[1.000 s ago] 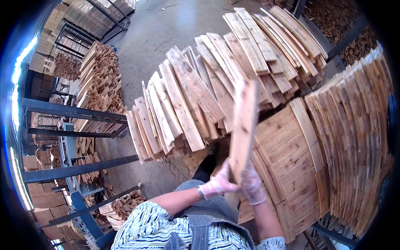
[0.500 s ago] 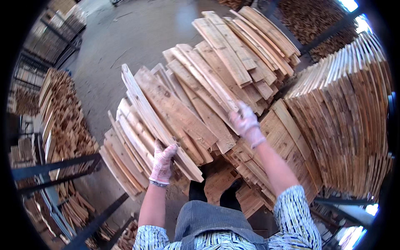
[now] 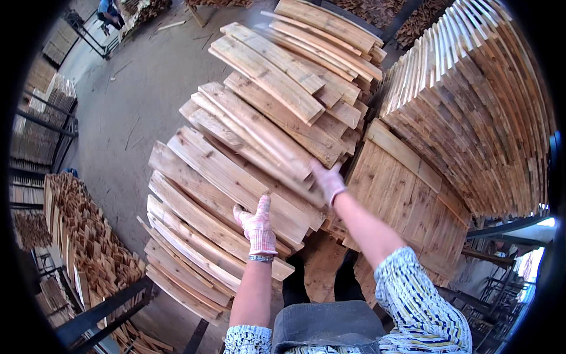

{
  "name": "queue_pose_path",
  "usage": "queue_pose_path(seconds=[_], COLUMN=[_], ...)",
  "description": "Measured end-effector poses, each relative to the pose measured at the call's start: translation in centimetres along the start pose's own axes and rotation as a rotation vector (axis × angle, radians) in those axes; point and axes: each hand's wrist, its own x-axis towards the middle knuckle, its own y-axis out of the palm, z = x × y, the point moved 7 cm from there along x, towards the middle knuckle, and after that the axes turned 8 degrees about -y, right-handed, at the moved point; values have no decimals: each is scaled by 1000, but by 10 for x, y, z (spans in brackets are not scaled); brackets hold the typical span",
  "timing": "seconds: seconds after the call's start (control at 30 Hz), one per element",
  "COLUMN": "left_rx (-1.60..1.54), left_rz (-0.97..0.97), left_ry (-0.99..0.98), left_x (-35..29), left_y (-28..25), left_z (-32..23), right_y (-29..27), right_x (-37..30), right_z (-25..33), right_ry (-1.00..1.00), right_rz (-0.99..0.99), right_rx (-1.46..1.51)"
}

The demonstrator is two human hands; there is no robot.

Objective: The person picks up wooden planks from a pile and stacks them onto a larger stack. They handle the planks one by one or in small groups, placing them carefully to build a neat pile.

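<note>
Wooden boards (image 3: 230, 168), grey floor (image 3: 147, 106) beyond, left hand (image 3: 258, 230) spread, empty, right hand (image 3: 328, 182) against them, grip unclear

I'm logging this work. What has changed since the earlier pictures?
Both hands held a board up a second ago; it is no longer raised. The hands have parted: the left hand moved left, over the pile of boards, the right hand forward, to the near end of a long board, its grip unclear. The view turned. The tall stack still stands beside the pile.
</note>
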Motion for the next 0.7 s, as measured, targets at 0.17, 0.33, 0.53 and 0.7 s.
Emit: queue_pose_path(seconds=[0.17, 0.33, 0.53, 0.7], left_rx=[-71, 19, 93, 58], left_rz=[-88, 216, 188, 289], left_ry=[75, -149, -202, -179], left_x=[6, 64, 68, 66], left_y=[-52, -110, -88, -92], left_z=[-56, -49, -46, -39], right_y=[66, 71, 86, 152], right_x=[-152, -201, -63, -113], right_z=[29, 38, 109, 131], right_ry=[-224, -408, -539, -489], right_rz=[185, 785, 416, 410], right_rx=[-96, -743, -684, -816])
